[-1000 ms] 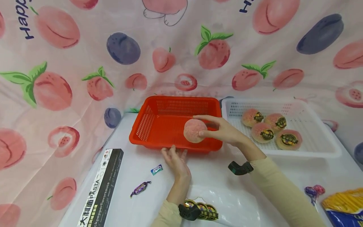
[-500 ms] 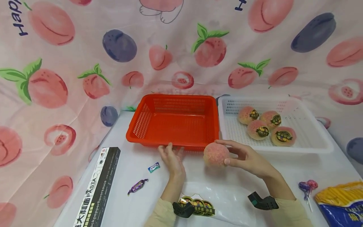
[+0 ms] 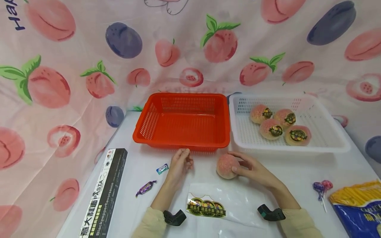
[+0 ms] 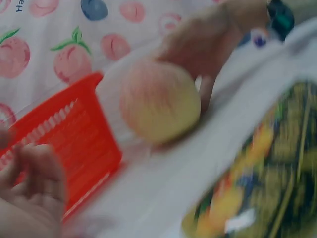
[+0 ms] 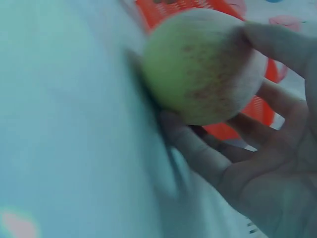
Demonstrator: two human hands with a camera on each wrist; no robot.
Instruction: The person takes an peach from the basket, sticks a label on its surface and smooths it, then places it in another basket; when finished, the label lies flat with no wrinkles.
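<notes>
My right hand holds a pink and pale yellow peach at or just above the white table, in front of the red basket. The right wrist view shows the fingers and thumb around the peach. My left hand is just in front of the red basket, its fingers loosely curled; nothing shows in it. In the left wrist view that hand is blurred. A clear plastic bag with a printed row of round black and gold labels lies between my forearms.
A white basket at the right holds several peaches with black and gold labels. A pasta box lies at the left, near two wrapped candies. Lollipops and a blue and yellow packet lie at the right.
My right hand has brought the peach from over the red basket down to the table in front of it. The left hand has come off the basket's front rim and its fingers have curled.
</notes>
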